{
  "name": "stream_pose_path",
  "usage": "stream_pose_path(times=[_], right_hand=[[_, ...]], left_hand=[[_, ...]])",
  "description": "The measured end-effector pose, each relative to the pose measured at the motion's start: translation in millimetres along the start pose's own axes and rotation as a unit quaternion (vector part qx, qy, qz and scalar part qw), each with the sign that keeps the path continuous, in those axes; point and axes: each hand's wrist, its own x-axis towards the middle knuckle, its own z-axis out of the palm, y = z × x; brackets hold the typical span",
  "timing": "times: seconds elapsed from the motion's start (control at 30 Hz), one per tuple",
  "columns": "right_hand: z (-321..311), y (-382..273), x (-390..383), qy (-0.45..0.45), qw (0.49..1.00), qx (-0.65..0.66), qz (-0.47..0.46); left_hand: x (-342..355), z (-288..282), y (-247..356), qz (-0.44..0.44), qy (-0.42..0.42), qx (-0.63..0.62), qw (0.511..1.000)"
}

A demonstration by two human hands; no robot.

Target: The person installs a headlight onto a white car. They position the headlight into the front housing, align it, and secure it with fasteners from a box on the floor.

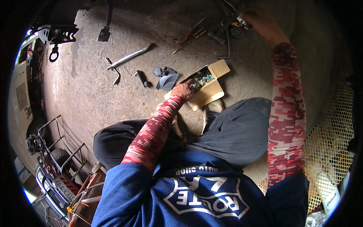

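Observation:
My left hand [183,89] reaches into an open cardboard box [206,94] of small mixed metal and plastic parts [203,78], its fingers curled; what they hold is hidden. My right hand [255,20] is at the top right, fingers curled at a cluster of black and yellow tools [237,24]; what it grips is unclear. Left of the box lie grey plastic pieces [168,80], a small black part [141,78], a T-wrench [115,73] and a long silver bar [128,56].
Screwdrivers [187,38] and an L-shaped bar [227,41] lie ahead on the concrete floor [87,94]. Dark metal fittings [56,34] hang upper left. A metal rack [60,140] and vehicles line the left; yellow mesh [325,132] stands right. My crossed legs [234,132] are near the box.

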Motion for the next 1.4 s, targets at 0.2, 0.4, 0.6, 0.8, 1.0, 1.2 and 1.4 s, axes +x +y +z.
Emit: stream_pose_path(times=[0.2,0.4,0.6,0.8,1.0,1.2,1.4], right_hand=[[1,-3,-2,-0.005,0.999,0.009,0.042],[-8,-41,-18,-0.013,0.994,-0.041,0.098],[-12,-68,-26,-0.019,0.993,-0.083,0.077],[-10,-60,-23,-0.010,0.993,-0.063,0.096],[-9,-67,-23,-0.006,0.989,-0.008,0.150],[-12,-69,-26,-0.019,0.993,-0.027,0.116],[-11,-67,-24,-0.010,0.990,-0.058,0.125]], left_hand=[[-11,1,6,0.055,-0.053,0.024,0.997],[-28,-4,7,0.055,0.017,0.005,0.998],[-28,-21,-3,-0.035,0.067,-0.047,0.996],[-34,-19,3,-0.020,0.088,0.087,0.992],[-26,-9,13,-0.049,0.041,0.130,0.989],[-23,-2,8,0.051,-0.025,0.105,0.993],[-28,-3,-2,0.080,-0.039,0.080,0.993]])
